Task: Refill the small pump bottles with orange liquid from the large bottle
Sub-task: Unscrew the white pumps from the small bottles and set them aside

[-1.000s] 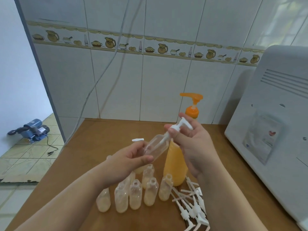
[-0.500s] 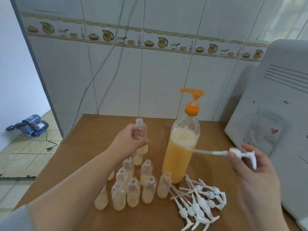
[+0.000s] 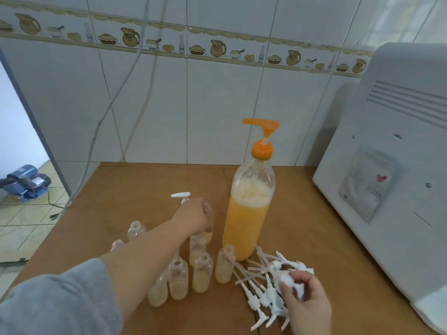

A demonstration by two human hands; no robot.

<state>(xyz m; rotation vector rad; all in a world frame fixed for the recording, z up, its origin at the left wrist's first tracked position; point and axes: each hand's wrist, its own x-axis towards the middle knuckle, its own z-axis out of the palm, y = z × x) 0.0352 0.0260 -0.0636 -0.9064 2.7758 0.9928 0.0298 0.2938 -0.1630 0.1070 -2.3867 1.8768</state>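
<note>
The large bottle (image 3: pixel 249 221), half full of orange liquid under foam, has an orange pump top and stands mid-table. My left hand (image 3: pixel 194 217) grips a small clear bottle (image 3: pixel 208 234) just left of it, low over the table. Several small open bottles (image 3: pixel 202 274) with a little pale liquid stand in front. One small bottle's white pump head (image 3: pixel 181 195) shows behind my left hand. My right hand (image 3: pixel 306 297) pinches a white pump top (image 3: pixel 291 281) over the pile of loose white pumps (image 3: pixel 263 293).
A large white appliance (image 3: pixel 391 189) fills the right side of the brown table (image 3: pixel 121 189). A tiled wall stands behind, with a cable (image 3: pixel 106 110) hanging down it. A blue motor (image 3: pixel 24 182) sits on the floor at far left.
My left hand has lowered the small bottle to beside the large bottle. My right hand has carried the removed pump top down onto the pile of pumps.
</note>
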